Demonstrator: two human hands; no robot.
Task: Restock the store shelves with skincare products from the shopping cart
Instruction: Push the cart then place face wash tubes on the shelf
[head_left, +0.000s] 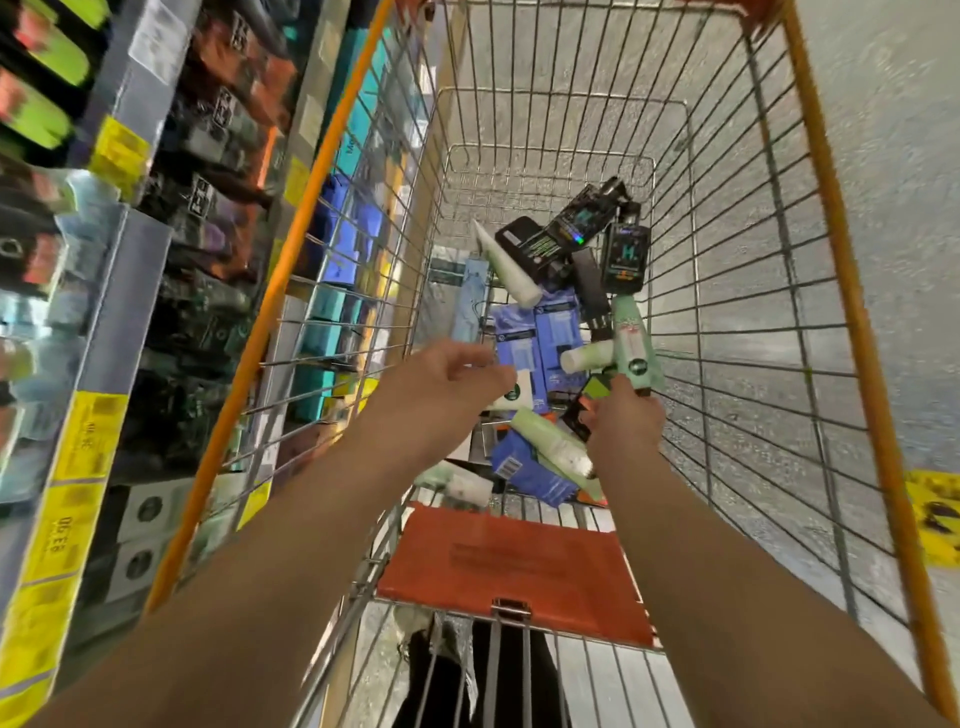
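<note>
Both my arms reach down into the wire shopping cart (727, 291) with its orange rim. My right hand (621, 421) grips a pale green tube (635, 343) that stands tilted above the pile. My left hand (441, 387) hovers over the pile with loosely curled fingers, its fingertips beside a small white box (517, 389); I cannot tell whether it pinches it. On the cart floor lie blue boxes (558, 338), black packs (626, 254), a white tube (506, 265) and more green tubes (550, 441).
Store shelves (119, 291) with yellow price tags run along the left, stocked with dark, teal and blue boxes. An orange-red child-seat flap (514, 566) lies at the cart's near end. Grey floor shows on the right, with a yellow floor marker (932, 514).
</note>
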